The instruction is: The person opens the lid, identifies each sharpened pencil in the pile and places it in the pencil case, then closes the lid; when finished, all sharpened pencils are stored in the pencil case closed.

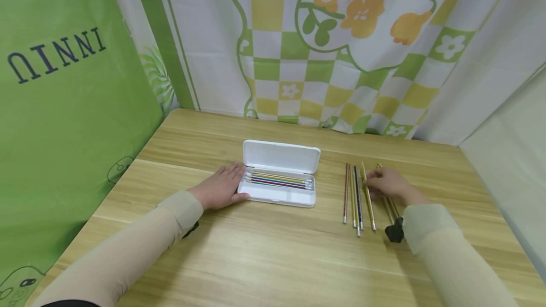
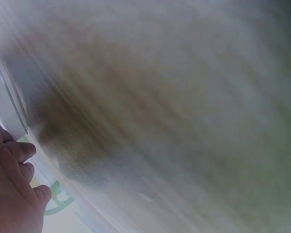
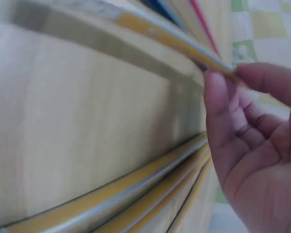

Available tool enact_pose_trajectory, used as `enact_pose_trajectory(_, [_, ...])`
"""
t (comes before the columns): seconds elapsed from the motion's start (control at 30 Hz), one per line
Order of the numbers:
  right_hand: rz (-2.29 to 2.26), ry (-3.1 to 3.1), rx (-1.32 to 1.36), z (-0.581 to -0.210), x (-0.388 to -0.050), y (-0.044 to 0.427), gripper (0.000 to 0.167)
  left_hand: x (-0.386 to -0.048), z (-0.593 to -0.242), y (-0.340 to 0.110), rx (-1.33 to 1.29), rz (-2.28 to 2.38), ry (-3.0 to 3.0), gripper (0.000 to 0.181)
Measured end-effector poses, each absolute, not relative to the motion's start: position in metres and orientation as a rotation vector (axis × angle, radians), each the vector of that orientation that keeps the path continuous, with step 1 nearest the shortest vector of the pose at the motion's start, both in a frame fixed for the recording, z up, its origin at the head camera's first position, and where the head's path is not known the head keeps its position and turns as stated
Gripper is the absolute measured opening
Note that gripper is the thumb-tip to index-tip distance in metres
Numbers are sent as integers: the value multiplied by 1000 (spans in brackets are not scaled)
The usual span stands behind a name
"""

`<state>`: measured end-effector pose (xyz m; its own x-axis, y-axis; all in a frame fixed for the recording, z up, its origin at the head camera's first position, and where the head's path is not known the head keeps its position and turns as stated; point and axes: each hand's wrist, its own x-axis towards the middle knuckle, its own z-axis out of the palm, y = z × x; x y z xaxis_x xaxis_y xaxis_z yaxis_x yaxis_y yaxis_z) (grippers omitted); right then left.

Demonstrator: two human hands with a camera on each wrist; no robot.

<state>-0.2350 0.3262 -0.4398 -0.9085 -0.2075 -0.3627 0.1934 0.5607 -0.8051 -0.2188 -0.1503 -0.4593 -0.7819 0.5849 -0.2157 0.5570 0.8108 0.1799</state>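
A white pencil case (image 1: 277,198) lies with its lid raised in the head view, several pencils (image 1: 279,180) in its back compartment. My left hand (image 1: 219,187) rests at the case's left edge, fingers extended. To the right, my right hand (image 1: 390,185) pinches a gold pencil (image 1: 369,203) between thumb and index finger; the right wrist view shows this pinch by the right hand (image 3: 262,131) on the yellow pencil (image 3: 155,33). Left of it lie several loose pencils (image 1: 353,198); others (image 1: 390,208) lie partly hidden under the right hand. The left hand (image 2: 14,179) also shows in its wrist view.
The wooden table (image 1: 273,250) extends around the case and pencils. A green cloth (image 1: 77,122) hangs along the left side, and a checked, flowered curtain (image 1: 307,67) hangs behind the table's back edge. A pale panel (image 1: 516,141) stands at the right.
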Motion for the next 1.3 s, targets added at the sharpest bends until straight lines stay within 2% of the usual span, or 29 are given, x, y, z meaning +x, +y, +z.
enact_pose_trajectory(0.2, [-1475, 2244, -80, -428, -238, 325, 49, -219, -459, -149, 875, 156, 2737, 88])
enact_pose_trajectory(0.47, [-1617, 2166, -197, -416, -240, 311, 54, -219, -459, -150, 879, 151, 2735, 88])
enact_pose_trajectory(0.8, [-1556, 2196, -309, -396, -246, 281, 50, -220, -457, -150, 872, 130, 2722, 89])
enact_pose_trajectory(1.3, [-1392, 2257, -430, -375, -261, 217, 36, -218, -456, -150, 878, 116, 2738, 88])
